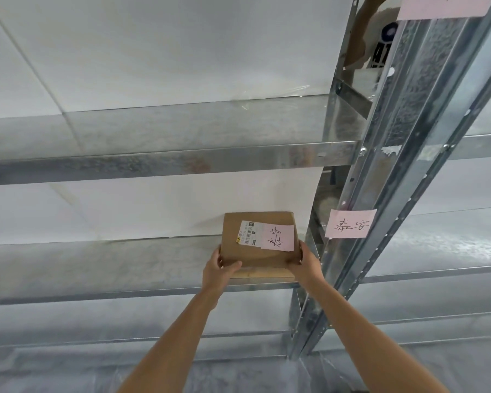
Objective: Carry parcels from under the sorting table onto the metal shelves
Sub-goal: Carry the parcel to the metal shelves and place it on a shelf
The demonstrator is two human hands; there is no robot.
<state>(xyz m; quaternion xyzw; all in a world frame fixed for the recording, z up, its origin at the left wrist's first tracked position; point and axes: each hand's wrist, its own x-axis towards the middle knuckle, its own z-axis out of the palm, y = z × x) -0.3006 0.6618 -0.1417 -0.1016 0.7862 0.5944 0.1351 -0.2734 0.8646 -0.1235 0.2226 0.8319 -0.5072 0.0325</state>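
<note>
The parcel (260, 245) is lying flat on the metal shelf (102, 268), by the upright post (386, 194); we are gripping its near corners with our left hand (220, 269) and right hand (305, 263), though it may be slightly lifted

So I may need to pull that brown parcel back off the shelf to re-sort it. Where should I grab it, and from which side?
Take the parcel by its two short side edges, coming from the open front of the shelf, much as the left hand and right hand hold it now. It lies flat and thin, its near edge at the shelf lip, with the upright post close on its right.
</note>
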